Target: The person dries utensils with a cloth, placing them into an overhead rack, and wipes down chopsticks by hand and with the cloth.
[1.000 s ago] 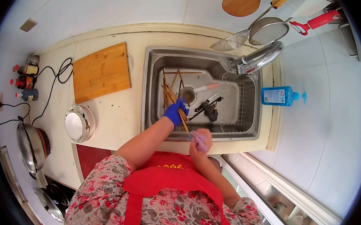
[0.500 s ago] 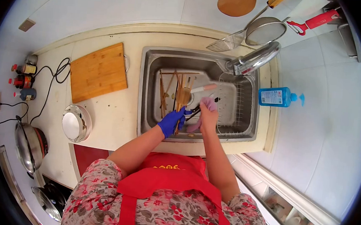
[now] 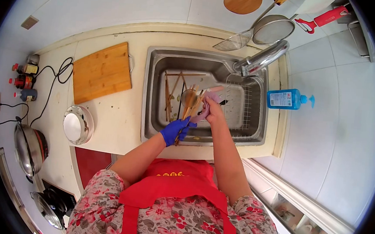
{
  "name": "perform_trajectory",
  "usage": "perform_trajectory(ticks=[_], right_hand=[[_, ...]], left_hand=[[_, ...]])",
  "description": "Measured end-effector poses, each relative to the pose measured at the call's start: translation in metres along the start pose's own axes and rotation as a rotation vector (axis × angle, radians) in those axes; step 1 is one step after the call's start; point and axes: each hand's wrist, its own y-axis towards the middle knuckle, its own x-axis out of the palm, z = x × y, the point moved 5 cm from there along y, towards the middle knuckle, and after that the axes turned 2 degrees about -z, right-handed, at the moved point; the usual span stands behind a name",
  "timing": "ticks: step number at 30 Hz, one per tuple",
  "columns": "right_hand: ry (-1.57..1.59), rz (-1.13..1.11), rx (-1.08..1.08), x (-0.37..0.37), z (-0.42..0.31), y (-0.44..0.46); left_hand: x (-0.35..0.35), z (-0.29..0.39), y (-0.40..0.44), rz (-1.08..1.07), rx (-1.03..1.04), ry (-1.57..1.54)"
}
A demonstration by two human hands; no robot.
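My left hand (image 3: pixel 175 131), in a blue glove, is closed round a bundle of chopsticks (image 3: pixel 194 106) over the near part of the steel sink (image 3: pixel 147 88). A brown wooden spoon-like utensil (image 3: pixel 189 98) shows among them; whether it is in the same grip I cannot tell. My bare right hand (image 3: pixel 214 111) grips a pinkish-purple cloth (image 3: pixel 202 114), which touches the bundle's side. More chopsticks (image 3: pixel 168 99) lie loose in the basin's left half. Behind the cloth, a pink-handled utensil (image 3: pixel 216 88) is partly hidden.
A wire rack (image 3: pixel 247 104) lines the basin's right side, below the faucet (image 3: pixel 261 61). A blue soap bottle (image 3: pixel 281 98) stands right of the sink. Left are a cutting board (image 3: pixel 102 73), stacked bowls (image 3: pixel 77 125) and a black cord (image 3: pixel 50 90). Strainers (image 3: pixel 272 30) hang above.
The chopstick bundle now leans further right, its upper ends fanned beside the cloth. My right hand has moved slightly up with the cloth, and my left has shifted slightly left.
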Motion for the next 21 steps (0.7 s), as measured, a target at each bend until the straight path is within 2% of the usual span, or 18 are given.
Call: perform_trajectory(ticks=[1, 2, 4, 6, 8, 12, 14, 15, 17, 18, 20, 21], right_hand=[[-0.036, 0.125, -0.071, -0.005, -0.002, -0.003], [-0.035, 0.123, -0.072, -0.007, -0.002, -0.008], [-0.539, 0.253, -0.328, -0.015, -0.024, -0.022], [-0.877, 0.432, -0.493, -0.031, -0.06, -0.035], [-0.984, 0.61, -0.581, -0.019, -0.103, -0.083], [-1.112, 0.617, -0.634, -0.054, -0.132, -0.086], [-1.359, 0.607, -0.877, -0.066, -0.127, -0.07], [-1.36, 0.604, -0.881, -0.063, -0.125, -0.074], [-1.612, 0.693, -1.248, -0.03, -0.113, -0.095], [-1.611, 0.689, -1.251, -0.021, -0.106, -0.093], [-1.231, 0.236, -0.617, -0.015, -0.072, -0.063], [-0.958, 0.141, -0.453, -0.004, -0.054, -0.056]], left_hand=[[-0.003, -0.001, 0.0, 0.022, -0.02, -0.011], [-0.005, -0.001, -0.001, 0.023, -0.018, -0.01], [-0.01, 0.002, -0.007, 0.1, -0.052, -0.005], [-0.018, 0.007, -0.009, 0.169, -0.037, 0.016], [-0.025, 0.009, -0.012, 0.234, -0.028, 0.035], [-0.03, 0.015, -0.014, 0.268, -0.029, 0.027], [-0.032, 0.012, -0.011, 0.217, -0.024, 0.021], [-0.03, 0.011, -0.011, 0.217, -0.02, 0.02], [-0.023, 0.012, -0.014, 0.22, -0.011, 0.084], [-0.019, 0.014, -0.015, 0.222, -0.008, 0.082], [-0.012, 0.012, -0.018, 0.199, -0.064, 0.073], [-0.012, 0.011, -0.018, 0.201, -0.063, 0.073]])
